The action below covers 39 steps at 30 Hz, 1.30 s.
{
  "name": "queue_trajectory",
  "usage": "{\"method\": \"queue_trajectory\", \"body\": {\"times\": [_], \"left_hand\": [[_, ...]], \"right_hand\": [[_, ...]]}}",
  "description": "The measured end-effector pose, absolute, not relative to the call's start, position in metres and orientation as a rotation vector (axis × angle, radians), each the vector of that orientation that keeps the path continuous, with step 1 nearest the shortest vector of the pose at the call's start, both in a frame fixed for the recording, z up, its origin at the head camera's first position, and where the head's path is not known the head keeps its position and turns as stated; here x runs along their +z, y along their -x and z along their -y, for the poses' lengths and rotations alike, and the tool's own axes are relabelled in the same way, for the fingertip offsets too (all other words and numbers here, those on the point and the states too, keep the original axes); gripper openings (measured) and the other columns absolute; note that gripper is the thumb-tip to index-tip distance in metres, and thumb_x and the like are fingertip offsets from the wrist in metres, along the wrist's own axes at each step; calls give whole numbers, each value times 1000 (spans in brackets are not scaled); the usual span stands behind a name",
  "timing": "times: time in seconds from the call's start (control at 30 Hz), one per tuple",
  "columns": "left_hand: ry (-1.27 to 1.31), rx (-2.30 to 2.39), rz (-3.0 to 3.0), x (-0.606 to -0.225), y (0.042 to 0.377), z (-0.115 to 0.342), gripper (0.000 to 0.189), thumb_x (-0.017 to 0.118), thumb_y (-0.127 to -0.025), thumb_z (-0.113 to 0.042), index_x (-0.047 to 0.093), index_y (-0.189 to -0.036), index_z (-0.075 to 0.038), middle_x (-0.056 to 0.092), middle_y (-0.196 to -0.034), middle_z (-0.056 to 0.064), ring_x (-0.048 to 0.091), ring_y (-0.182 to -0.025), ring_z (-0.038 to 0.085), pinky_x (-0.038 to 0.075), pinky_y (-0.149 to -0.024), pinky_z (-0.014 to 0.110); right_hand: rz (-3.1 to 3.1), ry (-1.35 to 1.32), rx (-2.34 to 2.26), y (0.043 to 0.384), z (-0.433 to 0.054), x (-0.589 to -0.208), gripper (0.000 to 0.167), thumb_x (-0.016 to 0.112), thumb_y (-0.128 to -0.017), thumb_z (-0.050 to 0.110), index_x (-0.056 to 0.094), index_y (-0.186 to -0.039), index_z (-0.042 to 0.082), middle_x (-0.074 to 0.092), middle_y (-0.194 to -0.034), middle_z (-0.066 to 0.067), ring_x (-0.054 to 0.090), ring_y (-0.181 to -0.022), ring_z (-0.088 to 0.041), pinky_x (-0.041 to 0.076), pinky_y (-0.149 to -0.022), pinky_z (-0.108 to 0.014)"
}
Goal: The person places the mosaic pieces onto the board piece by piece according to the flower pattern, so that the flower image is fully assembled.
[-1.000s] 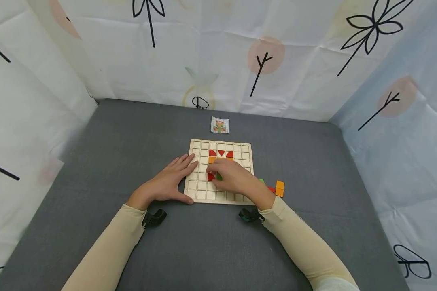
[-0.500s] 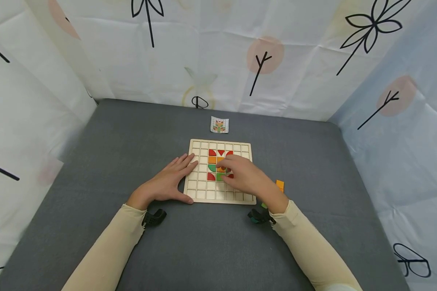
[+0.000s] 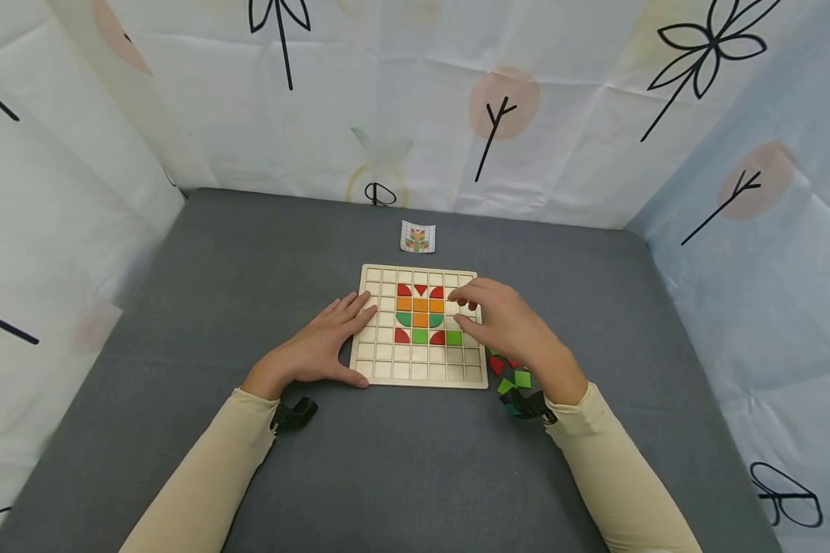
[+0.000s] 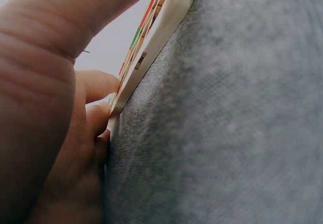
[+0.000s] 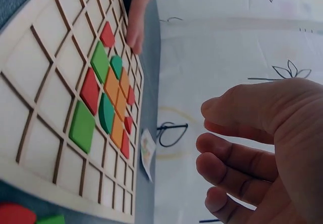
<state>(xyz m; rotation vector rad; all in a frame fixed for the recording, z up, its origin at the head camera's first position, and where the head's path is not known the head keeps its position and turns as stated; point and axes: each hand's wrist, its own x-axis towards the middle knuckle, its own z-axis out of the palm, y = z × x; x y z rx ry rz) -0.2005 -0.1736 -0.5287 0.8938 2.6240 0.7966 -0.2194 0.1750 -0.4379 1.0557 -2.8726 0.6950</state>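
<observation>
A wooden grid board lies on the table with red, orange and green tiles set in its cells. My left hand rests flat along its left edge, fingers on the rim and thumb at the near corner. Over the board's right side hovers my right hand, its fingers loosely bent. Nothing shows between thumb and fingers in the right wrist view. A light green square tile sits in a cell at the right end of the lowest filled row, beside a red curved tile.
A small pattern card lies beyond the board. Loose green tiles and red tiles lie off the board's right edge, some partly behind the right forearm. Printed white cloth stands around the grey table.
My right hand has moved rightward off the middle of the pattern, uncovering orange and green tiles and the right-hand green square. The left hand stays in place.
</observation>
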Motion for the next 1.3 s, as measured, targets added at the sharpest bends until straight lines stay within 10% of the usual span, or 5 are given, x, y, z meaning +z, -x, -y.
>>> {"method": "queue_trajectory", "body": {"times": [1.3], "left_hand": [[-895, 786, -2628, -529, 200, 173, 128, 92, -81, -59, 21, -174, -7, 5, -182, 13, 0, -166, 35, 4, -133, 55]], "right_hand": [[2966, -832, 719, 203, -249, -447, 33, 81, -96, 2, 75, -128, 1, 71, -116, -14, 65, -103, -35, 57, -86, -52]]}}
